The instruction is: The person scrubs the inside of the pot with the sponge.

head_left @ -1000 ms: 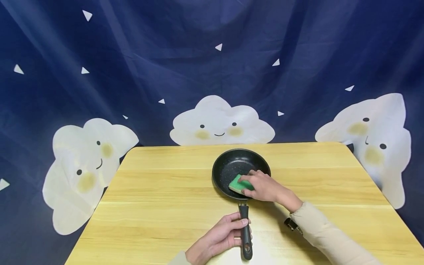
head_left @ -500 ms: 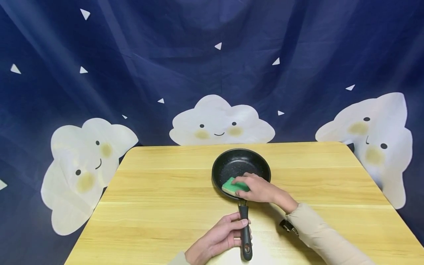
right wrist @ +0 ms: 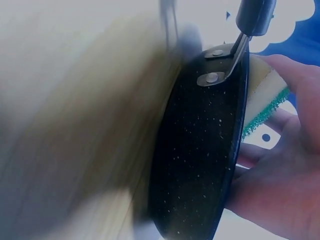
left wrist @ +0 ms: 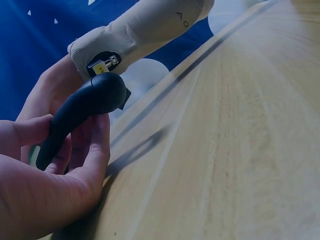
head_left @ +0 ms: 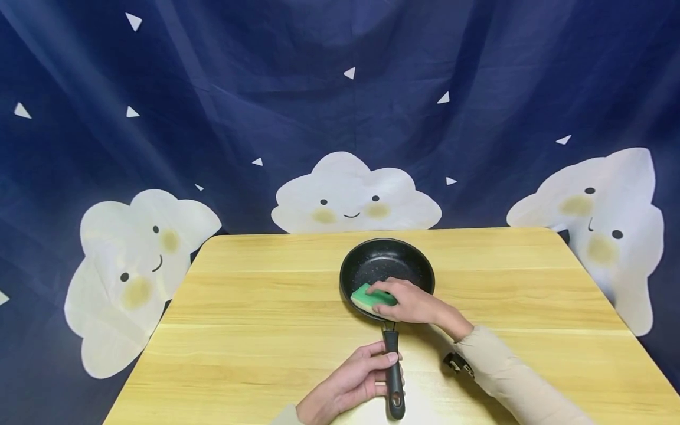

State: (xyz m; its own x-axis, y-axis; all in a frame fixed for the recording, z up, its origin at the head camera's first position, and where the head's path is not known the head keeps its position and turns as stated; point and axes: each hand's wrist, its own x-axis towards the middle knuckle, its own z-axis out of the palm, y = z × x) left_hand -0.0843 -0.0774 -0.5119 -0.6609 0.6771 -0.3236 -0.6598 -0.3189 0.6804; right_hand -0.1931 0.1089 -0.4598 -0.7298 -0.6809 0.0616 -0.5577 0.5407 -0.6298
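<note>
A black frying pan [head_left: 379, 262] sits on the wooden table, its handle [head_left: 394, 378] pointing toward me. My left hand [head_left: 353, 378] grips that handle, thumb on top and fingers underneath; the left wrist view shows the hand [left wrist: 65, 185] curled round the black handle [left wrist: 82, 107]. Inside the pan, at its near-left part, lies a sponge [head_left: 366, 298] with a green scouring face up and a pale yellow underside. My right hand [head_left: 409, 301] holds the sponge between thumb and fingers. In the right wrist view the sponge [right wrist: 265, 95] shows above the pan's rim, partly hidden by the pan wall [right wrist: 200, 145].
The wooden table [head_left: 255, 342] extends to both sides of the pan. Behind its far edge hangs a dark blue curtain [head_left: 297, 77] with white clouds and small triangles. A small dark device [head_left: 458, 364] is strapped under the right sleeve [head_left: 504, 366].
My right hand has slid the sponge left across the near part of the pan, quickly at first, then a little further. My left hand and the pan have stayed in place.
</note>
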